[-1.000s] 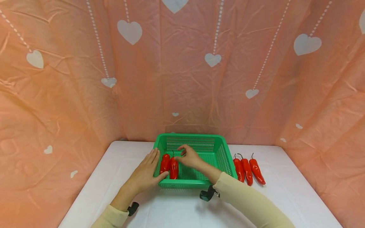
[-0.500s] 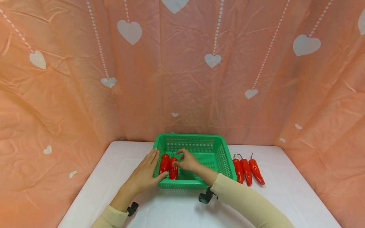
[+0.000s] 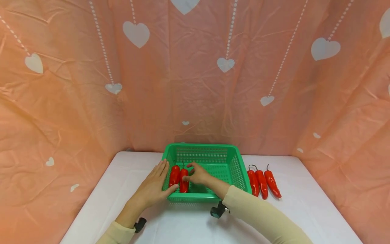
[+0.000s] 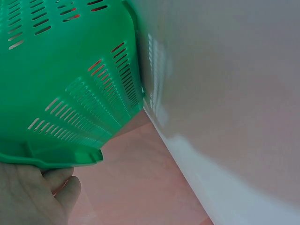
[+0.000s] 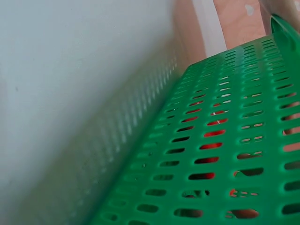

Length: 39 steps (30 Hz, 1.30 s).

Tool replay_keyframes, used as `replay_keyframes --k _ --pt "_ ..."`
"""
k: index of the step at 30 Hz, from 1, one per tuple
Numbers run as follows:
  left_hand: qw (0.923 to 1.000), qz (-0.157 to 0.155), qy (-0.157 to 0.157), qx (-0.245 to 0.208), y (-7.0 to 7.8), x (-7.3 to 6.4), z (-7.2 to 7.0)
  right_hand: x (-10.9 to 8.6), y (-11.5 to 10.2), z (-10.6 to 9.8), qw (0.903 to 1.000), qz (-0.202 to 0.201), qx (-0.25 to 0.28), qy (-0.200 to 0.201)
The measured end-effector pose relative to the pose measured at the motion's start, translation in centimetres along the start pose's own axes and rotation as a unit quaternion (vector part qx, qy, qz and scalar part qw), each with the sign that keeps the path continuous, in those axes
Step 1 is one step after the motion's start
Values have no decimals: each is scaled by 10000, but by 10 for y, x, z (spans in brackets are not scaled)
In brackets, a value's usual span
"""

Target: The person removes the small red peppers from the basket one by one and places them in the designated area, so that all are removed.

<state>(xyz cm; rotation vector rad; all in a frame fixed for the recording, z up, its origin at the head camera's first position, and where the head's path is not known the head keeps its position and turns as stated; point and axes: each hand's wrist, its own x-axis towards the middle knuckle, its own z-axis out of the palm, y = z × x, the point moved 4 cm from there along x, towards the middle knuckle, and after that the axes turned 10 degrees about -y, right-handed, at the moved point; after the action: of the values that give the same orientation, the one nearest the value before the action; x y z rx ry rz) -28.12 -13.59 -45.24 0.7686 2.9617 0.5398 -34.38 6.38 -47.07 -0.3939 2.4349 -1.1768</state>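
A green slotted plastic basket (image 3: 195, 195) sits near the middle of the white tabletop's (image 3: 182, 225) far edge. Inside, along its left wall, two glossy red peppers lie side by side, stems toward the far edge: an outer pepper (image 3: 174, 175) next to the wall, and an inner pepper (image 3: 183, 187) just to its right.

A person's left hand (image 3: 153, 186) rests, fingers straight, along the basket's left rim, with the thumb reaching over its near left corner; it steadies the rim without clenching. The right hand (image 3: 198, 175) reaches over the near rim into the basket, loosely bent beside the inner pepper. Its thumb and forefinger stand apart, with nothing pinched between them; the thumb overlaps the pepper in the head view, but I cannot tell whether it touches.

Three more red peppers (image 3: 261, 184) lie in a row between the basket's right wall and the tabletop's right edge, stems also pointing to the far edge. From both wrist cameras, red shows through the basket's slots.

Both arms wear cream sleeves (image 3: 265, 215), with a small black device (image 3: 218, 210) at each wrist. A creased peach backdrop (image 3: 198, 95), printed with white hearts (image 3: 225, 64), many hanging on dotted strings, surrounds the tabletop.
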Motion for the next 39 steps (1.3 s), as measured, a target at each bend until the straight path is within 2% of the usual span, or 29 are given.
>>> replay_keyframes --k 20,39 --pt "9999 -89 2 -65 2 -2 -2 4 1 2 9996 51 80 -263" --pt "10000 -2 -24 -13 -1 0 0 4 3 4 9998 8 -46 -218"
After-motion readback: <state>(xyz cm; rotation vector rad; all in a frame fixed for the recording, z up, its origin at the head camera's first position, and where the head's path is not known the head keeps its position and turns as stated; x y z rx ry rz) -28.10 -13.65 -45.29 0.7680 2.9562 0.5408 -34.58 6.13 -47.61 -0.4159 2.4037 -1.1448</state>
